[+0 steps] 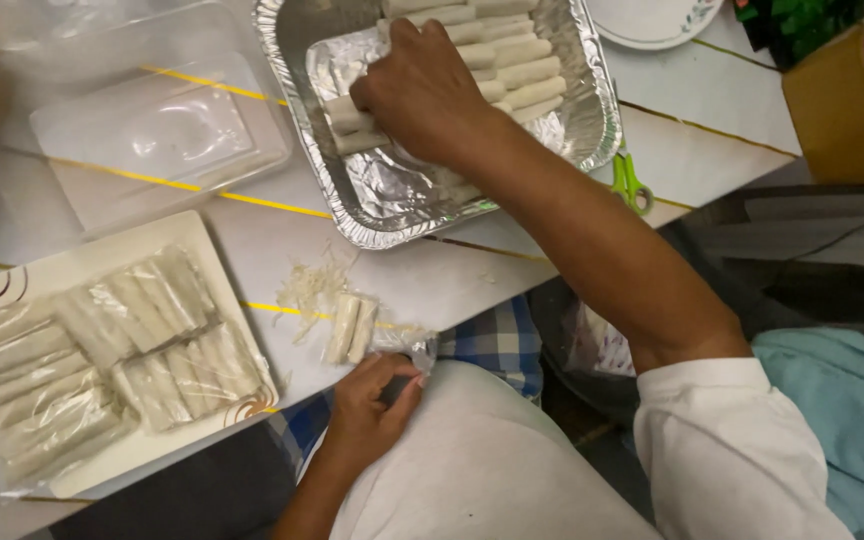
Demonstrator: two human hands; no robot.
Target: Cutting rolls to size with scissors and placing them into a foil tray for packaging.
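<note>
Now I'm pressing my right hand (422,90) closed over pale rolls (352,125), lining them inside the foil tray (372,225); below the tray, my left hand (372,405) is pinching torn plastic wrap (414,352) beside two loose rolls (350,328).

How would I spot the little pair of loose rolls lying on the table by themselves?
Start at the big foil tray at the top, where the right hand rests on rows of rolls. Come down to the table edge, just above the left hand. The two pale rolls lie there bare, side by side, unlike the plastic-wrapped packs on the white plate to their left.
</note>
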